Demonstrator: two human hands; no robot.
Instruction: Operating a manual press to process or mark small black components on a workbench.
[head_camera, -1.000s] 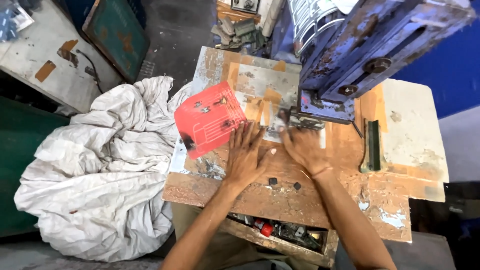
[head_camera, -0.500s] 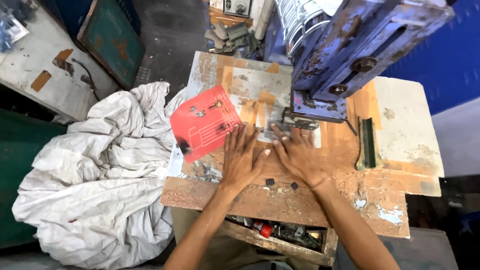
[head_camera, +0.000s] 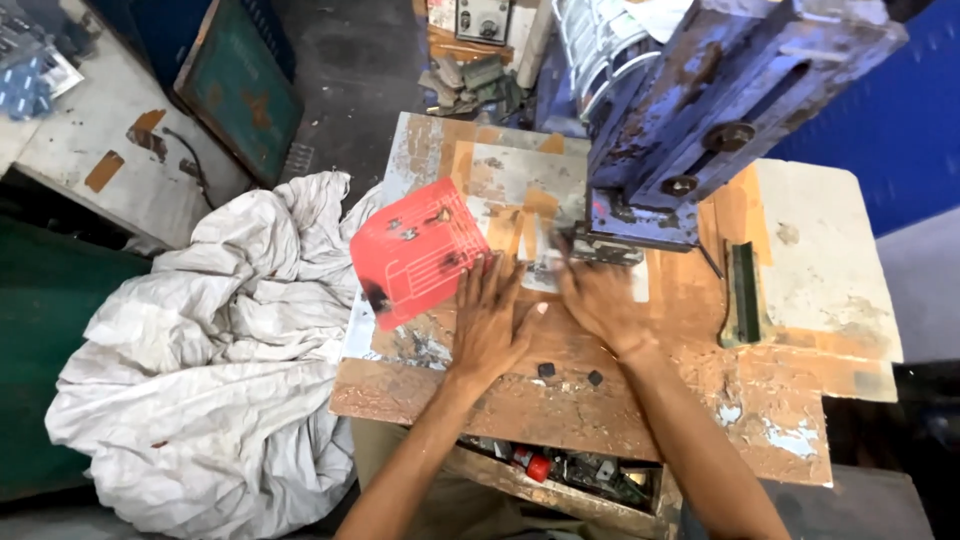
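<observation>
Head view, the only one here:

Left hand: left hand (head_camera: 490, 325) is flat on the table (head_camera: 640, 410), palm down, fingers spread apart and pointing to 12 o'clock. Not gripping anything. Fingertips sit right at the lower right edge of the red sheet (head_camera: 418, 252).

Right hand: right hand (head_camera: 598, 298) is at 3 o'clock of the left one, just beside it. It's a bit blurred, fingers reaching to 11 o'clock toward the foot of the press (head_camera: 640, 228). Can't tell if the fingers are pinching something small there or just lying loose.

Red sheet: flat on the table at 10 o'clock of the left hand, tilted, with a few small dark parts lying on it.

Small parts: two little dark square bits (head_camera: 570, 374) lie on the table at 6 o'clock of the hands, between the wrists.

Press: big blue rusty machine at 1 o'clock of the hands, its base standing on the table.

Green bar: dark green bar (head_camera: 742, 295) lies at 3 o'clock of the right hand, well apart.

Cloth: huge crumpled white cloth (head_camera: 220, 380) heaped at 9 o'clock, off the table's left edge.

Drawer: open drawer (head_camera: 560, 468) under the table at 6 o'clock, full of small junk, something red in there.
</observation>
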